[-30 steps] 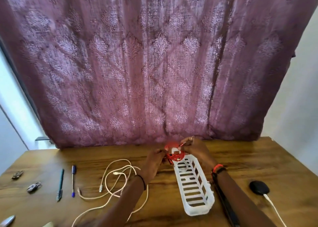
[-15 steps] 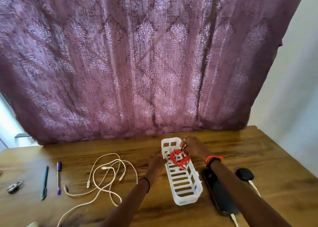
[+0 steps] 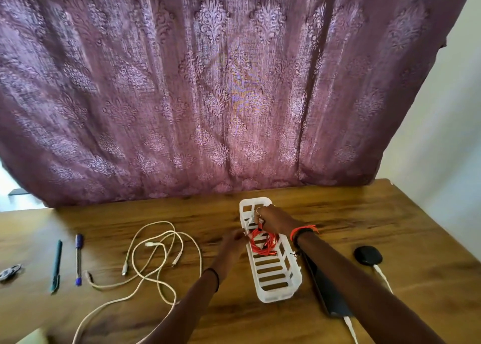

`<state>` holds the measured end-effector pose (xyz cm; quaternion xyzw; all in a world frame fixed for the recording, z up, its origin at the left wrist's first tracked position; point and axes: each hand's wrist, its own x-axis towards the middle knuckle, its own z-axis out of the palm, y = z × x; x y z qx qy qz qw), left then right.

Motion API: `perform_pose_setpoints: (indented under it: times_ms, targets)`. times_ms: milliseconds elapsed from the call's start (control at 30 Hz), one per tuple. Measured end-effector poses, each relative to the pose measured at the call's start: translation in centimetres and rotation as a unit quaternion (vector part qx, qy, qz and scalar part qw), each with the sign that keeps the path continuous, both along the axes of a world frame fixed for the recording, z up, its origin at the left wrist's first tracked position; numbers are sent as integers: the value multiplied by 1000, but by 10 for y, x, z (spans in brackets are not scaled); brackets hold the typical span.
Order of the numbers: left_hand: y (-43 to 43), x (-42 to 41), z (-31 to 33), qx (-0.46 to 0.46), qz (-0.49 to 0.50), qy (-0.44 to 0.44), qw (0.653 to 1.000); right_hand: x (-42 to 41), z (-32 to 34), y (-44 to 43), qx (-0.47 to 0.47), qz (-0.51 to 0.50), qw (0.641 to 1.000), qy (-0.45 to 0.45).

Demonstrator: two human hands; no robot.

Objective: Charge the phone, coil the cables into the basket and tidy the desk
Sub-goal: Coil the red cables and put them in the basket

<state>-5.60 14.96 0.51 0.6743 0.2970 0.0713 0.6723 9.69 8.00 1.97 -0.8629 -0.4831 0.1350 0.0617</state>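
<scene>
Basket [image 3: 276, 295]: white, slotted, lying lengthwise away from me on the desk [image 3: 390, 226], its far end close to the curtain [image 3: 208, 83]. Red cable [image 3: 263, 245]: coiled in a loose bundle, sitting in the far half of the basket, its upper end lifted above the rim. My right hand [image 3: 276, 220]: over the far end of the basket, fingers curled, pinching the top of the red cable near its plug; a red band on that wrist. My left hand [image 3: 233, 240]: just beside the basket's left wall, level with the coil, fingertips pointing at it; blurred, so I cannot tell whether it grips the wall, the cable, or nothing. White cables [image 3: 156, 255]: uncoiled, in tangled loops left of the basket, plugs loose on the wood, one strand trailing toward me. Phone [image 3: 325, 291]: black, flat, just right of the basket and parallel to it, partly under my right forearm, a white lead [image 3: 350, 325] at its near end. Black puck [image 3: 368, 255]: further right of the basket, beyond the phone, with its own white lead. Two pens [image 3: 56, 265]: well left of the basket, side by side, past the white cables. Small metal clip [image 3: 10, 272]: furthest left, at the frame's edge.
</scene>
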Motion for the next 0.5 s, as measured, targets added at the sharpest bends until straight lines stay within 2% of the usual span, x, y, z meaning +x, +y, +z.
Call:
perform_pose_setpoints:
  times_ms: [233, 500]
  targets:
    - [6, 10, -8, 37, -2, 50, 998, 5, -8, 9, -8, 22, 999, 40]
    - [10, 15, -16, 34, 7, 52, 998, 13, -2, 9, -10, 22, 998, 59]
